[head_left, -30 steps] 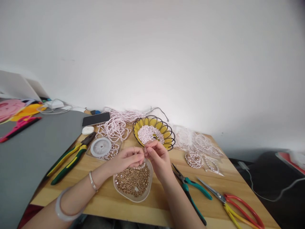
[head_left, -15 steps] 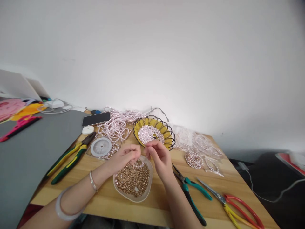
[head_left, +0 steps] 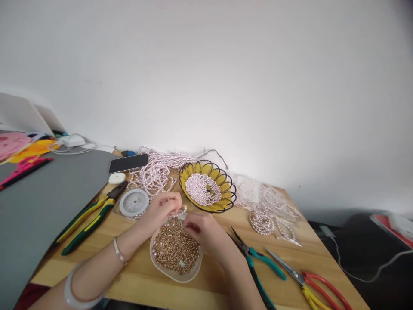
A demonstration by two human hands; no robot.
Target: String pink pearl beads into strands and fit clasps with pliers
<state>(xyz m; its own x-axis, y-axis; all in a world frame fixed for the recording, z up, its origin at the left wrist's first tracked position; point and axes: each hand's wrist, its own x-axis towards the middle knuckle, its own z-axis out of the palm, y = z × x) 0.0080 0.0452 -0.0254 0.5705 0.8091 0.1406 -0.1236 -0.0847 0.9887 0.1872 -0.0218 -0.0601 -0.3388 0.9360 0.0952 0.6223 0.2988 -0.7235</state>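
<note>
My left hand (head_left: 165,209) is closed in a pinch above the far left rim of a translucent bowl (head_left: 177,277) of small gold beads (head_left: 176,247). A short string of pale pink beads (head_left: 181,211) hangs from its fingers, with a bit of thin thread sticking up. Over the bowl's right side, my right hand (head_left: 204,228) has its fingers curled and pressed together, low by the gold beads. Its fingertips are partly hidden, so anything pinched there is too small to name. Beyond both hands stands a yellow and black wire basket (head_left: 229,189) holding loose pink beads (head_left: 201,189).
Green-yellow pliers (head_left: 93,219), a spool (head_left: 134,202), an earbud case (head_left: 116,178) and a phone (head_left: 129,163) lie left. Bead strands (head_left: 153,174) are behind. Rightward lie teal needle-nose pliers (head_left: 254,256), scissors (head_left: 301,277) and bagged bead strings (head_left: 267,206).
My right hand has dropped from beside the left hand down to the bowl's right side. My left hand has shifted slightly left, and the pink bead string now shows beneath it.
</note>
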